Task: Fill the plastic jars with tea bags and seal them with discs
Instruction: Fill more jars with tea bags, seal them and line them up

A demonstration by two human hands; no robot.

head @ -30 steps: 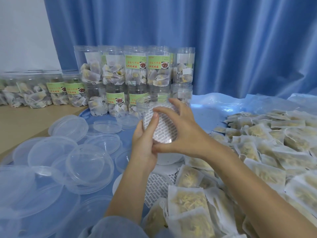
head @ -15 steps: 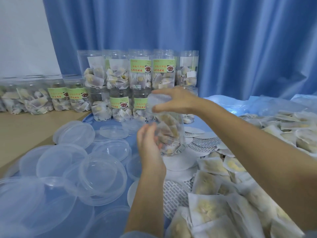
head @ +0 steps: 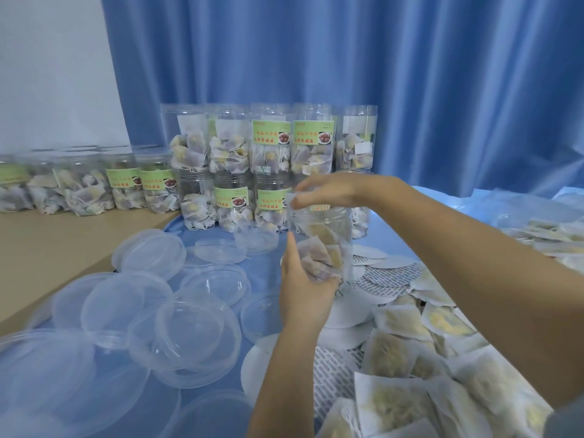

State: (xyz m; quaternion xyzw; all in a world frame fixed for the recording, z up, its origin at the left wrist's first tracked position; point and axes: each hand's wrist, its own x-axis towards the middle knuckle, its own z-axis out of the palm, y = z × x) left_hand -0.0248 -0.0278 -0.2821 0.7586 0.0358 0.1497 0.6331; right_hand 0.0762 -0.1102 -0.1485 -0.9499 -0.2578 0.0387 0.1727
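Observation:
A clear plastic jar (head: 328, 235) partly filled with tea bags stands upright at the centre of the blue table. My left hand (head: 303, 289) wraps around its lower side. My right hand (head: 328, 189) rests on its mouth, fingers pinched over the rim on what looks like a disc. Silver printed sealing discs (head: 387, 278) lie just right of the jar. Loose tea bags (head: 395, 349) are piled at the lower right.
Filled, labelled jars (head: 271, 147) stand stacked in two tiers behind, more in a row (head: 126, 188) on the wooden shelf at left. Several clear plastic lids (head: 196, 330) are strewn over the left of the table. A blue curtain hangs at the back.
The jar went from tilted with its disc facing me to upright. My right hand moved onto its mouth and my left hand slid down its side.

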